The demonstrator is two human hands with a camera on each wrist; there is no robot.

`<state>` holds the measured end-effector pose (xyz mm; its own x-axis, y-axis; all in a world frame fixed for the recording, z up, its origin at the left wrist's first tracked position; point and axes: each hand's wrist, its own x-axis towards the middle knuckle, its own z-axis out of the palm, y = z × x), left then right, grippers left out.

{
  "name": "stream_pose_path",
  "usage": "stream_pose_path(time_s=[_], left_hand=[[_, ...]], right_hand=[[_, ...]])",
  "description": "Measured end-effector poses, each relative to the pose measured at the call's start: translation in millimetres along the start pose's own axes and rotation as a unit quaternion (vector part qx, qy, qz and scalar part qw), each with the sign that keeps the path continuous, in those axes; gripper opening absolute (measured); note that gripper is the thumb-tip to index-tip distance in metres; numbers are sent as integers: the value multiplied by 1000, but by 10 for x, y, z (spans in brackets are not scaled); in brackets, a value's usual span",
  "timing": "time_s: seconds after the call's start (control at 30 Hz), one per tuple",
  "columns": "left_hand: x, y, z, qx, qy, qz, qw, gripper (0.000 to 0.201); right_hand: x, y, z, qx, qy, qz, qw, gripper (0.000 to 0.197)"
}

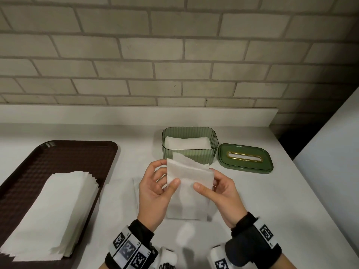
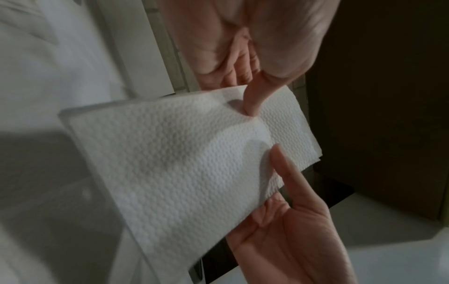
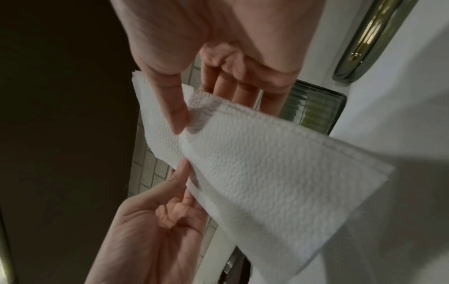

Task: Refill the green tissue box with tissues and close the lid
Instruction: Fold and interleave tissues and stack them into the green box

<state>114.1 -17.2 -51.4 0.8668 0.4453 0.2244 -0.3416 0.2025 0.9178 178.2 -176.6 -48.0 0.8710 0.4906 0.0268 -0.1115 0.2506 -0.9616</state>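
The green ribbed tissue box [image 1: 190,155] stands open on the counter with white tissues [image 1: 187,143] lying inside. Its green lid [image 1: 245,158], with a gold-rimmed slot, lies flat to the right of the box. Just in front of the box, both hands hold a folded white tissue [image 1: 189,177] above the counter. My left hand [image 1: 168,172] pinches its left edge between thumb and fingers. My right hand [image 1: 206,178] pinches its right edge the same way. The left wrist view shows the embossed tissue [image 2: 184,157], and the right wrist view shows the tissue [image 3: 255,163] with the box [image 3: 313,109] behind.
A dark brown tray [image 1: 64,158] at the left carries a stack of white tissues [image 1: 54,216]. A brick wall and a low white ledge [image 1: 136,115] run behind the counter. A white panel [image 1: 330,152] borders the right side. A faint flat sheet [image 1: 136,191] lies on the counter under the left hand.
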Motion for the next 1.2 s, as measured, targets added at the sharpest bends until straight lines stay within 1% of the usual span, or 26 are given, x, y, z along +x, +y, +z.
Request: stream_pose_path(time_s=[0.07,0.17,0.23,0.3,0.33,0.4,0.43,0.5,0.53,0.6,0.67,0.7,0.73,0.77,0.8,0.83,0.87,0.9,0.93,0.97,1.0,1.03,1.07,1.1,1.13,1.2], left_hand=[[4,-33,-2,3,7,3,1000,40],[8,-93,-9,9,20,1,1000,38],[2,-108,3,33,11,-41,999,38],[-2,-114,22,19,-29,-122,992,37],[-2,-112,19,16,-49,-148,988,34],[32,-99,-12,46,-69,-156,984,34],[74,-93,-44,64,-83,-151,983,34],[177,-52,-115,111,-137,-137,975,35],[240,-32,-156,144,-172,-134,965,38],[380,37,-205,207,-227,-140,941,42],[537,142,-235,222,-257,-154,928,32],[625,205,-244,216,-269,-170,923,28],[715,269,-253,213,-276,-186,919,33],[819,319,-269,213,-273,-197,917,41],[934,360,-279,212,-255,-202,922,47],[1064,382,-286,204,-220,-199,933,50],[1212,388,-293,186,-178,-190,947,49],[1367,393,-285,166,-137,-178,960,46],[1530,388,-267,165,-103,-162,967,41],[1687,385,-233,186,-83,-143,969,35],[1826,378,-189,239,-75,-120,961,26],[1943,360,-141,317,-77,-99,940,18],[2033,336,-89,404,-88,-82,907,13],[2093,305,-43,481,-105,-74,867,12],[2129,265,-3,539,-128,-79,829,12],[2149,169,58,614,-180,-100,762,17]], right_hand=[[19,13,2,9,8,-2,1000,33],[36,31,10,30,15,7,999,49],[35,37,19,55,13,17,998,56],[33,14,35,89,18,33,995,55],[37,-9,44,100,22,42,994,59],[67,-68,21,91,35,44,994,75],[94,-106,-21,66,43,39,996,78],[151,-226,-112,-26,43,22,998,72],[178,-309,-146,-74,24,15,997,71],[250,-472,-195,-145,-43,2,988,70],[344,-617,-212,-199,-92,-17,976,65],[410,-676,-224,-227,-88,-33,969,61],[492,-729,-239,-247,-67,-52,965,57],[591,-775,-265,-257,-31,-69,964,51],[711,-803,-303,-251,10,-78,965,44],[843,-813,-342,-240,51,-81,966,38],[982,-810,-370,-235,86,-83,965,33],[1124,-793,-393,-254,111,-92,956,29],[1268,-753,-418,-294,124,-105,942,25],[1394,-713,-428,-342,127,-118,924,21],[1511,-663,-432,-389,124,-128,904,18],[1610,-615,-433,-437,118,-133,882,16],[1696,-566,-434,-480,108,-132,860,15],[1760,-517,-435,-526,95,-121,836,12],[1812,-456,-446,-577,82,-105,806,11],[1864,-355,-455,-673,57,-62,735,13]])
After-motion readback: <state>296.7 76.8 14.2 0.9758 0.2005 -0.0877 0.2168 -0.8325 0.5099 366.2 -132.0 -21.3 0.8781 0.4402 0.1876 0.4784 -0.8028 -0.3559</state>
